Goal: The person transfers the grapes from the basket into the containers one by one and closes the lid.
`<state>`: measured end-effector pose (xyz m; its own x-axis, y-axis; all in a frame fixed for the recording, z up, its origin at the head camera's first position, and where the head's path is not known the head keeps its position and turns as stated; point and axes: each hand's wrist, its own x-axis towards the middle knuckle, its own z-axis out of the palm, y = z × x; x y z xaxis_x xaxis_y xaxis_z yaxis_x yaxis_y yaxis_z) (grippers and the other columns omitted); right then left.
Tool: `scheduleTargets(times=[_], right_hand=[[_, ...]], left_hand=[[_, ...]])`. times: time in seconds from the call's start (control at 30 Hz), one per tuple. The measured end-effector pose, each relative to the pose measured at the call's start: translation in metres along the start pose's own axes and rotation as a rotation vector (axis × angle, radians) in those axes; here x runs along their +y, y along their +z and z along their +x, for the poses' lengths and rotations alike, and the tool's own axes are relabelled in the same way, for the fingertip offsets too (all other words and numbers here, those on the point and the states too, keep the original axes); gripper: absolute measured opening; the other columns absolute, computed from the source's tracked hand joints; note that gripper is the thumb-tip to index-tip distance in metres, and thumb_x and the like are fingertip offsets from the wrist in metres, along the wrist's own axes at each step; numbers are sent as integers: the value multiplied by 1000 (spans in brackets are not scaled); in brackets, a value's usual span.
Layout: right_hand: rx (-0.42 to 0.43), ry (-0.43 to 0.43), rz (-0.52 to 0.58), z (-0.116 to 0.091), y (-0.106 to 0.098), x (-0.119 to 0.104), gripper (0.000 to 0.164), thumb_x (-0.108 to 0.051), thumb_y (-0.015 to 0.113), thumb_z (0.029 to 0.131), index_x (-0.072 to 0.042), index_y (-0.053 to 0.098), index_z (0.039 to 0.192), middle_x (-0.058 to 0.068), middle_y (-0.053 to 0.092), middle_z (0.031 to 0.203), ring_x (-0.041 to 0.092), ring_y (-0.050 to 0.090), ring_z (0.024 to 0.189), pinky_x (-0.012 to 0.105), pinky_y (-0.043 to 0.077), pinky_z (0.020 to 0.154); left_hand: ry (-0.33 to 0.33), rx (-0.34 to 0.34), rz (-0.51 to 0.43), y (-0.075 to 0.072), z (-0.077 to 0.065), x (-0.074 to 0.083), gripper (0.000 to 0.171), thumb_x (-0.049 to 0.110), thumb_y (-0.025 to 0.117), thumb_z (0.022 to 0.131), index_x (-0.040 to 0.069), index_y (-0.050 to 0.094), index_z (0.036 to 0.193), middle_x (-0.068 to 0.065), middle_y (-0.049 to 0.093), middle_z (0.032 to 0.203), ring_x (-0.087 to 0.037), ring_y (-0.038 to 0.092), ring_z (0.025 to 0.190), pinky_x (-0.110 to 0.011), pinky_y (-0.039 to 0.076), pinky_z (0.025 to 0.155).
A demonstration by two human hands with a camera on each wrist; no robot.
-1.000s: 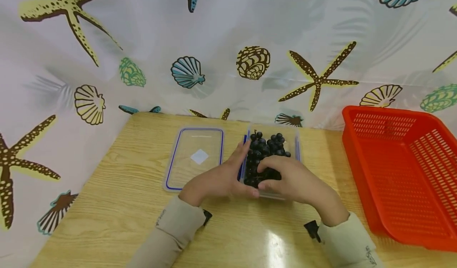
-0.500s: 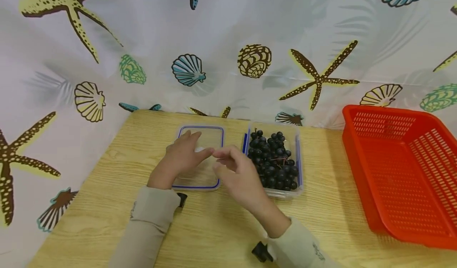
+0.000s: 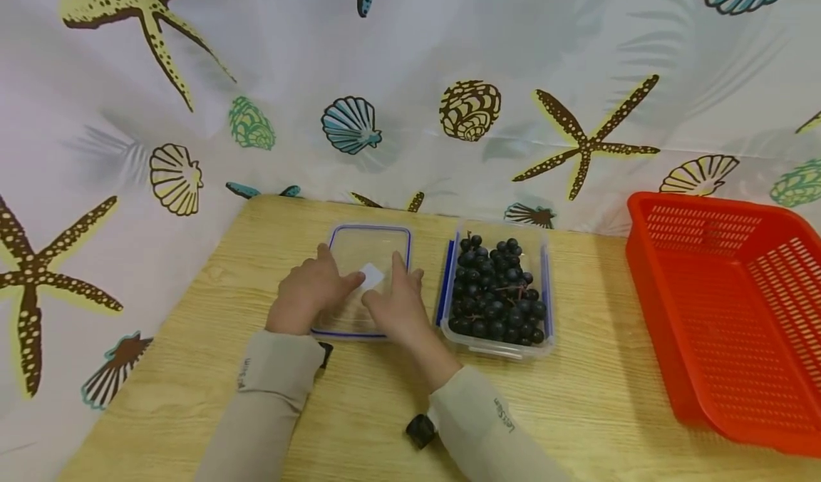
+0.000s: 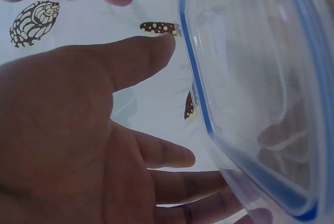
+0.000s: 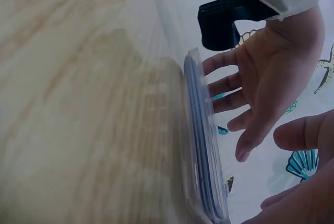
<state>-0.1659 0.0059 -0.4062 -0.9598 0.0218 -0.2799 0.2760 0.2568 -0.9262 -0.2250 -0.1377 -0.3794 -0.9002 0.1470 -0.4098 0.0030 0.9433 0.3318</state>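
A clear rectangular lid [image 3: 359,243] with a blue seal lies on the table, a white diamond label [image 3: 372,277] at its middle. My left hand [image 3: 306,293] is at the lid's left side, fingers extended and thumb over the lid. In the left wrist view, its lower fingertips reach the rim of the lid [image 4: 201,93], with the thumb apart from them. My right hand [image 3: 398,307] is over the lid's right side, index finger pointing forward. To its right stands a clear container [image 3: 500,351] of dark grapes [image 3: 497,293].
A red slotted plastic basket [image 3: 661,339] stands on the right of the wooden table [image 3: 359,425]. Behind the table hangs a white curtain [image 3: 410,47] printed with shells and starfish. Black wrist cameras, like this one [image 3: 420,431], sit under the sleeves.
Both hands have left the grape container and moved left to the lid. In the last half second, the right hand has gone lower and closer to the lid's right edge.
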Motion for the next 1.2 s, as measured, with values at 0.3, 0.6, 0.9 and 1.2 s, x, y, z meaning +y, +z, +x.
scheduleTargets(times=[0.3,0.6,0.9,1.2], right_hand=[[-30,15,46,2,-7,1,79,-15,59,93,-19,22,163,22,0,166,44,11,149,55,34,101],[-10,-67,7,-3,-15,-8,76,-20,60,93,-22,29,162,23,4,166,45,11,149,65,26,110],[39,-154,-8,-16,-23,-24,71,-23,61,95,-27,33,160,21,-2,166,47,14,148,66,29,107],[113,-239,21,-27,-31,-34,70,-19,60,93,-26,35,158,13,-4,168,41,16,149,57,37,100]], left_hand=[[12,18,11,0,1,3,93,50,49,104,-12,5,156,-39,42,144,-53,53,120,-62,47,90],[53,120,13,-6,-6,7,91,50,50,103,-12,8,157,-44,39,142,-57,54,115,-63,49,86],[129,257,-16,-18,-15,14,90,45,52,103,-11,8,157,-45,46,131,-55,62,97,-61,52,73],[200,380,-90,-29,-27,22,85,42,53,103,-5,11,159,-42,52,124,-51,64,86,-58,52,65]])
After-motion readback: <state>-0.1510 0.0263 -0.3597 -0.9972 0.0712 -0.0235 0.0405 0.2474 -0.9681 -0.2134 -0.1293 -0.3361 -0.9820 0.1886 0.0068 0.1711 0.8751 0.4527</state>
